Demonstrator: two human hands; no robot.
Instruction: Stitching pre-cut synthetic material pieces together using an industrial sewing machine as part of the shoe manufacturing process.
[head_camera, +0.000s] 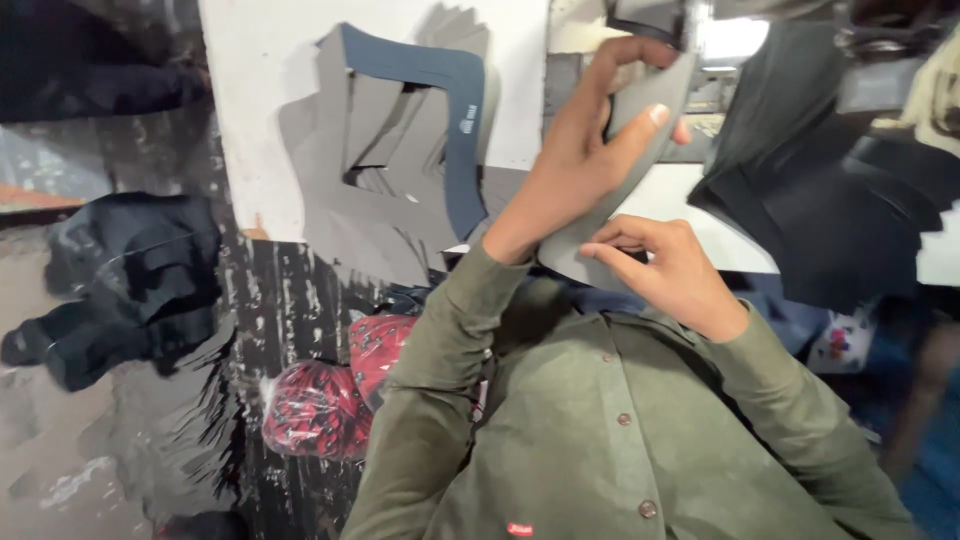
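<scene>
**Visitor:** What are the fingers doing?

**Onlooker:** The left hand (590, 150) is clamped on a curved, flat grey piece of cut fabric (640, 150). Its thumb presses across the front face and the other fingers curl over the top edge. The right hand (670, 270) pinches the lower end of the same piece, with its fingertips bent in against the edge.

**Visitor:** Where is that piece?

**Onlooker:** Lifted off the white worktable (255, 120), held between the two hands, running from about one o'clock down to seven o'clock. Both arms wear olive-green shirt sleeves (440, 350), and the buttoned front of the same shirt fills the bottom of the view.

**Visitor:** And around it?

**Onlooker:** At ten o'clock of the hands, a fanned stack of grey L-shaped fabric pieces (370, 190) lies on the table, with a navy blue L-shaped strip (462, 130) on top. At three o'clock, a heap of black cut pieces (820, 200) spreads out. At seven o'clock, below the table edge, sit red patterned bundles wrapped in clear plastic (320, 405). Far off at nine o'clock, dark cloth in a plastic bag (130, 280) rests on the floor.
</scene>
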